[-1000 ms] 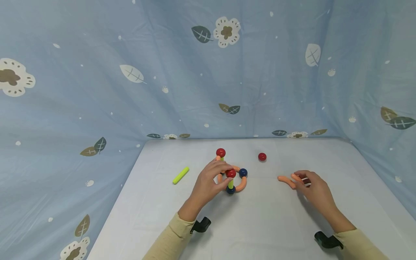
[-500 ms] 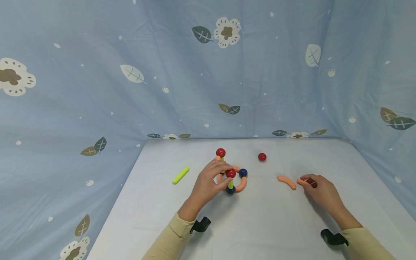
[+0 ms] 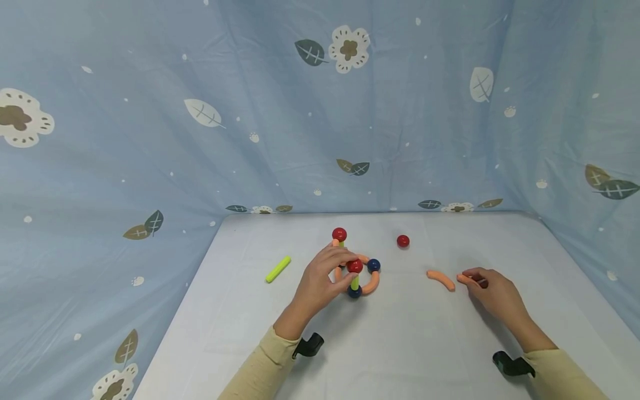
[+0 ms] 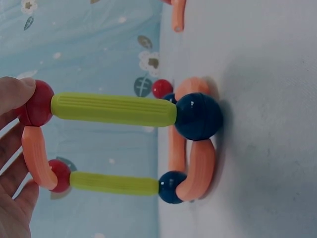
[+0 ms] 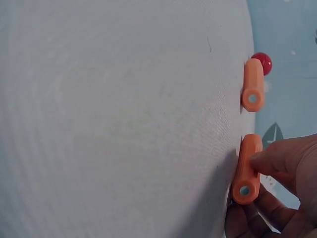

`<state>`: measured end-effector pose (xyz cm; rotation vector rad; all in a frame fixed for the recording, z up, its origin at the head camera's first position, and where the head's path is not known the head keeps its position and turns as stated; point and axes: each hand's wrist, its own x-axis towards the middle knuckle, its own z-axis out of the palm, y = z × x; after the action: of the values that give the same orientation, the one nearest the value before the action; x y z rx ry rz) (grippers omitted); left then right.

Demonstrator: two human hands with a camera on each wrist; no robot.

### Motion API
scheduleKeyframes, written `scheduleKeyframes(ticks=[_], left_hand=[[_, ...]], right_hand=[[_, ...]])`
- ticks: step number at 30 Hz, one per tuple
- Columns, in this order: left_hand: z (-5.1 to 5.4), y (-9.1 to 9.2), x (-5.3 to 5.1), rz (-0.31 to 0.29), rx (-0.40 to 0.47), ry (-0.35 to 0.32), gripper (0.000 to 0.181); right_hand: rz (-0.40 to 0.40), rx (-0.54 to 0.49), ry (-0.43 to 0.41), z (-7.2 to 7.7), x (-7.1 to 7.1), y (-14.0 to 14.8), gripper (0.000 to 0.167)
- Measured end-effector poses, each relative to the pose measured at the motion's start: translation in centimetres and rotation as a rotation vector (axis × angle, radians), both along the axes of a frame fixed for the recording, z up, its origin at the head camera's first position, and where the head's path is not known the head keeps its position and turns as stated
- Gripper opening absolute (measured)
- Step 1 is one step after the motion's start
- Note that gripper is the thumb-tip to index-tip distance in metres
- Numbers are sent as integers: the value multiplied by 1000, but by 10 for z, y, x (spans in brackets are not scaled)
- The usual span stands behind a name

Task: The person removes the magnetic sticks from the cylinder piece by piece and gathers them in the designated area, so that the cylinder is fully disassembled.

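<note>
A small frame of rods and balls stands on the white table. Its base ring joins blue balls [image 4: 199,117] with curved orange rods [image 3: 372,284]. Two upright yellow-green rods [image 4: 114,109] rise from it, topped by red balls [image 3: 355,266], with a curved orange rod [image 4: 35,153] linking those tops. My left hand [image 3: 317,280] pinches the nearer red ball between thumb and fingers. At the right, my right hand [image 3: 495,294] grips a curved orange rod [image 5: 247,166] lying at the tabletop, its thumb on the side. Part of the ring is hidden behind the left hand.
Another curved orange rod [image 3: 441,280] lies just left of the right hand. A loose red ball [image 3: 403,241] sits farther back. A yellow-green rod [image 3: 278,269] rests left of the frame. Blue patterned cloth [image 3: 320,111] hangs behind the white table [image 3: 400,344].
My right hand has drawn one curved orange rod to the right and slightly nearer, apart from the other one. It then stays put. The left hand and the frame have not moved.
</note>
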<state>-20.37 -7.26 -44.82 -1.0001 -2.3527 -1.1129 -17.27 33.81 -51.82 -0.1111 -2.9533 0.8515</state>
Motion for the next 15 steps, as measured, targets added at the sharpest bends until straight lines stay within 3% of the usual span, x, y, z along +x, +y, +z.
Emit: scheduleKeyframes(ticks=[8, 15], left_hand=[[-1, 0, 0, 13, -20, 6, 35], [-1, -1, -1, 2, -23, 39, 36]], right_hand=[[-4, -2, 42, -2, 2, -3, 37], [-22, -21, 164, 1, 7, -14, 45]])
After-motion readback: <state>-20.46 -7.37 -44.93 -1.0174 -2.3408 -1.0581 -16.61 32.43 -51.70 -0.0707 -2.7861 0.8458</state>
